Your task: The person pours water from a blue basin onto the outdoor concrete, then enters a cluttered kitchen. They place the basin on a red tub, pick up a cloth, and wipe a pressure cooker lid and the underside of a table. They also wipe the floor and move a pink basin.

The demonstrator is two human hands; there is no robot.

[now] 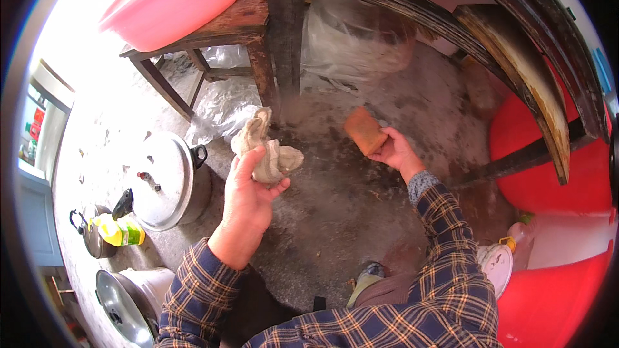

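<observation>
My left hand (249, 208) holds a bunched, grey-beige cloth (266, 154) above the floor, its folds standing up past my fingers. Farther right, my right hand (399, 152) grips one end of an orange-brown block (363, 130) between thumb and fingers. Its material, perhaps sponge or brick, cannot be made out. The cloth and the block are well apart. Below both hands lies a dark-stained concrete floor (329, 203). To the left of my left hand stands a large lidded metal pressure cooker (162, 181) with black handles.
A pink plastic basin (179, 5) rests on a worn wooden stool (242, 12). Dark wooden beams (416, 5) curve across the upper right, beside red plastic tubs (537, 164). At left are a kettle (99, 241), a yellow container (125, 232) and a metal lid (121, 309).
</observation>
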